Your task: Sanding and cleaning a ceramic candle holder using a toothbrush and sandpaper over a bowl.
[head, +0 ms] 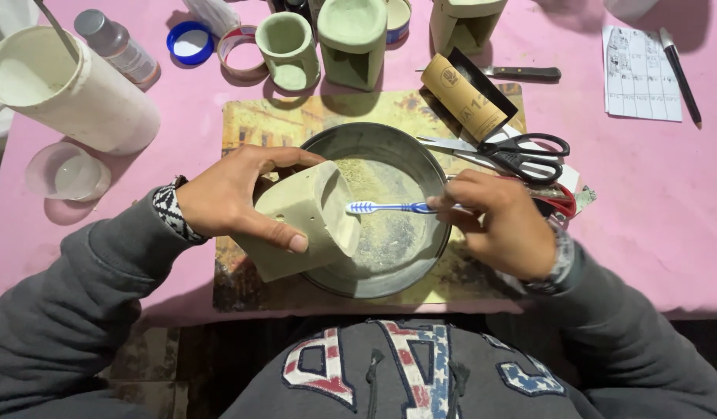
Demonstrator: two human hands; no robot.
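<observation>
brushing step, it seems: left hand (230, 194) grips a green block (300, 225) tilted over the pan (420, 155); right hand (498, 225) fingers pinch a toothbrush (389, 207), bristles at the block's hollow.

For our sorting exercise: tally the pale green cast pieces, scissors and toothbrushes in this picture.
Pale green cast pieces: 4, namely the held block, cup, middle piece, back piece
Scissors: 1
Toothbrush: 1
Total: 6
</observation>
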